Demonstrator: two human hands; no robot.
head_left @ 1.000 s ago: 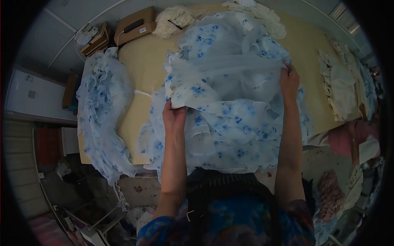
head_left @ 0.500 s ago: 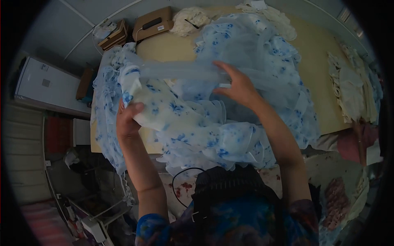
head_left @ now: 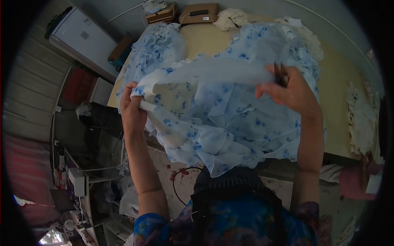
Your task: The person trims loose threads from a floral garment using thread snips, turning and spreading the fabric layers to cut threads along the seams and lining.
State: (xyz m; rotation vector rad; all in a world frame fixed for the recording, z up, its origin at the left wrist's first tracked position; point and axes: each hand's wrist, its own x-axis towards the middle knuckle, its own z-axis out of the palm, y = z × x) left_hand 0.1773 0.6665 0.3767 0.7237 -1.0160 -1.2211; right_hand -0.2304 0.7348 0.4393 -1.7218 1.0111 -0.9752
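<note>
Sheer white fabric with blue flowers spreads over the cream table and hangs past its front edge. My left hand is closed on a corner of this fabric at its left end. At the right, my right hand is over the fabric with thumb and fingers apart; a small dark tool, perhaps snips, lies in it, blurred. A strip of plain sheer material stretches between the two hands. Another ruffled blue-flowered piece lies behind my left hand.
On the cream table, a brown box and a cream fabric pile stand at the back. Cream garments lie at the right, near another person's arm. A white cabinet stands at the left.
My left hand has moved the fabric corner left, then raised it. My right hand went from the fabric's right edge toward the middle, then back right, now with the dark tool showing. The view has turned.
</note>
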